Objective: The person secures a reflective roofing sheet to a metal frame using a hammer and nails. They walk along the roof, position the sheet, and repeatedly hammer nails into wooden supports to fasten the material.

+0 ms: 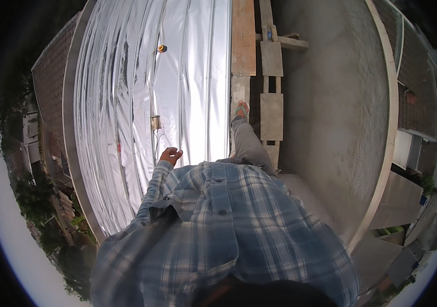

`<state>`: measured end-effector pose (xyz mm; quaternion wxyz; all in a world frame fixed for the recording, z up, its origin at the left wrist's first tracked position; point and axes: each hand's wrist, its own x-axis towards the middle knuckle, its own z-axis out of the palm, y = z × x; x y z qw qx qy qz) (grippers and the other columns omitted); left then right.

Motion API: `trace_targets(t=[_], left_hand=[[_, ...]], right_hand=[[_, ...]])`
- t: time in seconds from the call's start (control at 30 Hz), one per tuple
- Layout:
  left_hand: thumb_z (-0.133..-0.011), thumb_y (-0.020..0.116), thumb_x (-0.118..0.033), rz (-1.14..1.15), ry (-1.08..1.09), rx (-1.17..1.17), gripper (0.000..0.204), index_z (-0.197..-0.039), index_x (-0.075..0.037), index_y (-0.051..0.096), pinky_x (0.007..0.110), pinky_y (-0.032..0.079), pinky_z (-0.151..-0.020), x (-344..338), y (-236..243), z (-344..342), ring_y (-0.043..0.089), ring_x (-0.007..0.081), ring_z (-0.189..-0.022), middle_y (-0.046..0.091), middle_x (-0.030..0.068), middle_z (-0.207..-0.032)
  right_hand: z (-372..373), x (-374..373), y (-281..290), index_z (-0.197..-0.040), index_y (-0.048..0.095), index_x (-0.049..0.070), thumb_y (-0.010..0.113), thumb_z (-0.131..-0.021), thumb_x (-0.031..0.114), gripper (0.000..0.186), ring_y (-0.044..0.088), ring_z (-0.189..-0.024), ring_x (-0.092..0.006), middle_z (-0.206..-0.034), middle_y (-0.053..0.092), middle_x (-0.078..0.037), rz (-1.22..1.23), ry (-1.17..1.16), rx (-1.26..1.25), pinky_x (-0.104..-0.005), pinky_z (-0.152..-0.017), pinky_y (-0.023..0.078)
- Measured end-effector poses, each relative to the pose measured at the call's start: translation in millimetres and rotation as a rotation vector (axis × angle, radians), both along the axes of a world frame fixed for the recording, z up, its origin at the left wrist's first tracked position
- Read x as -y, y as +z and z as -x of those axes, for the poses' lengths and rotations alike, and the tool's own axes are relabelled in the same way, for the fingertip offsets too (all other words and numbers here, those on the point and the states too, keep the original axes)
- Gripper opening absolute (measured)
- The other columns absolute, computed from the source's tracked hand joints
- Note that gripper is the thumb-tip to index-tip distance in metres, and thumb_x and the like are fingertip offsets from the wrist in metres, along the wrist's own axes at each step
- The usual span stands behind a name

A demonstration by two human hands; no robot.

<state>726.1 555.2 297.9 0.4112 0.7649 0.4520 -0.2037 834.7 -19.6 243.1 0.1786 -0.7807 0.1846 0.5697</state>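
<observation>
My left hand [171, 155] hangs low over the shiny silver foil sheeting [193, 87], its fingers loosely bent and apart, with nothing visible in them. Just beyond it, a small tan, box-like object [155, 123] lies on the foil beside a thin cord or strip. Farther off along the same line sits a round yellow-and-black object [162, 48], its kind too small to make out. My right hand is out of sight, hidden past my plaid shirt.
My sandalled foot [242, 108] is on a narrow ledge along the foil's right edge. A rusty-brown board [243, 38] covers the ledge farther ahead. Wooden planks and panels [271, 115] run beside it, next to a drop to a grey concrete surface [336, 112]. Low parapets bound both sides.
</observation>
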Motion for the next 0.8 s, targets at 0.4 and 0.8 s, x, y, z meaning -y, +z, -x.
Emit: trace_targets(t=[0.4,0.8], left_hand=[[-0.080,0.065,-0.027,0.023,0.321,0.189,0.036,-0.103,0.001,0.059,0.028,0.050,-0.065,-76.4,34.5,-168.4,0.063,0.0163,-0.074,0.064,0.0101,-0.090],[-0.074,0.067,-0.033,0.007,0.171,-0.058,0.041,-0.101,-0.002,0.062,0.032,0.049,-0.079,-38.2,-61.9,-333.7,0.062,0.0221,-0.088,0.065,0.0118,-0.094]], right_hand=[[-226.6,-135.9,24.6,-0.084,0.048,0.001,0.059,-0.076,0.014,0.018,0.053,-0.046,-0.0188,-0.060,0.054,-0.009,-0.122,-0.241,-0.035,-0.0350,-0.043,0.043],[-357.7,-235.7,8.6,-0.096,0.049,-0.002,0.055,-0.072,0.012,0.029,0.057,-0.052,-0.0204,-0.070,0.057,-0.012,-0.051,-0.135,0.046,-0.0356,-0.051,0.047]])
